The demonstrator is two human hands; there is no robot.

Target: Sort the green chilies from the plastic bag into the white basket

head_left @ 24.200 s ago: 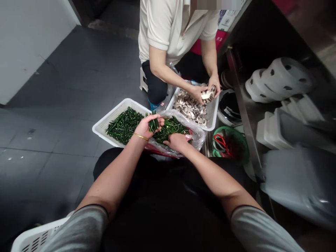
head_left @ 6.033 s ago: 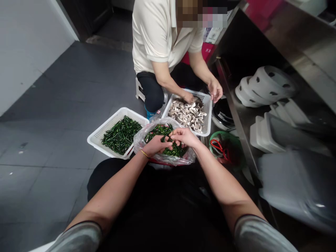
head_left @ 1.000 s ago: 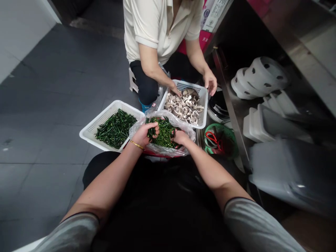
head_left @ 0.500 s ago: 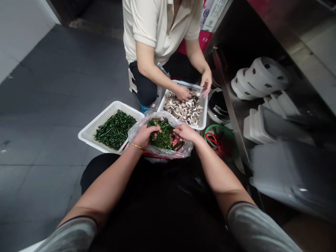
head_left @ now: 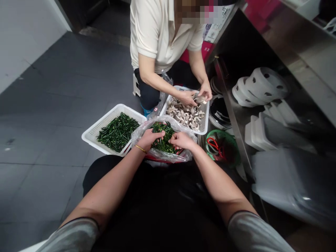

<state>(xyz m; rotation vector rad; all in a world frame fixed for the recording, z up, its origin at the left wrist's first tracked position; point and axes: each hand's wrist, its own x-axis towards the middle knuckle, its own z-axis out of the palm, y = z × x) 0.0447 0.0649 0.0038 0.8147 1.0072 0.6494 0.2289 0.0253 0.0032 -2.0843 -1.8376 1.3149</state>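
A clear plastic bag (head_left: 137, 134) lies spread open in front of my knees, with long thin green chili peppers (head_left: 166, 144) inside. My left hand (head_left: 151, 139), with a gold bangle at the wrist, is closed around some of these peppers, its thumb on top. Opposite it, the fingertips of my right hand (head_left: 182, 140) are pinched together at the peppers; they seem to grip one, though it is mostly hidden. To the left, a white perforated basket (head_left: 90, 134) holds a heap of dark green peppers (head_left: 118, 132).
Across from me a person (head_left: 154, 31) in a cream shirt handles mushrooms (head_left: 187, 113) over a second white basket (head_left: 207, 122). On the right are a green basket (head_left: 237, 154) with red-handled scissors (head_left: 213, 142), and a metal shelf (head_left: 233, 119) with white containers (head_left: 265, 85).
My right hand has moved left, closer to my left hand over the peppers. The other person's hands have come together over a mushroom. The view has shifted slightly.
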